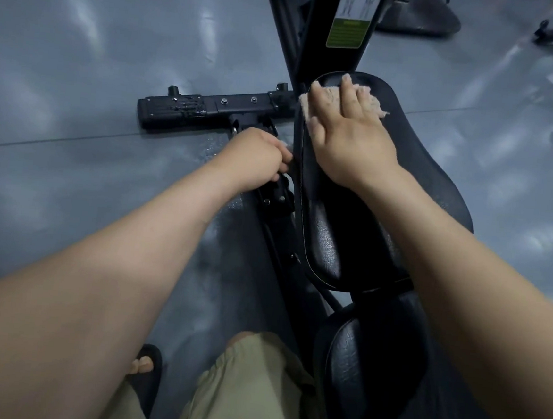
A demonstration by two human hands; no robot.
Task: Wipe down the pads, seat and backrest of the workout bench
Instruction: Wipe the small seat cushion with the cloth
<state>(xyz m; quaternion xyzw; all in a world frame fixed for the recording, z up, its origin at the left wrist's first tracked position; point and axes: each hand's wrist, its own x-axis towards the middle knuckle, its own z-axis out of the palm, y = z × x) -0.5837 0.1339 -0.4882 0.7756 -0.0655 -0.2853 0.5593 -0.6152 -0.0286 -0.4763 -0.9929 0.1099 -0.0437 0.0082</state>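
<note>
A long black padded backrest (415, 174) of the workout bench runs away from me, with a second black pad, the seat (372, 361), nearer to me at the bottom. My right hand (345, 131) lies flat on the far end of the backrest, pressing a beige cloth (310, 108) against the pad; the cloth shows around my fingers. My left hand (256, 159) is closed around the black metal frame (276, 196) just under the backrest's left edge.
A black crossbar foot (210, 108) of the bench lies on the grey floor to the left. A black upright post with a green label (347, 33) rises beyond the backrest. Other dark equipment stands at the top right. My leg and sandalled foot (145, 370) are at the bottom.
</note>
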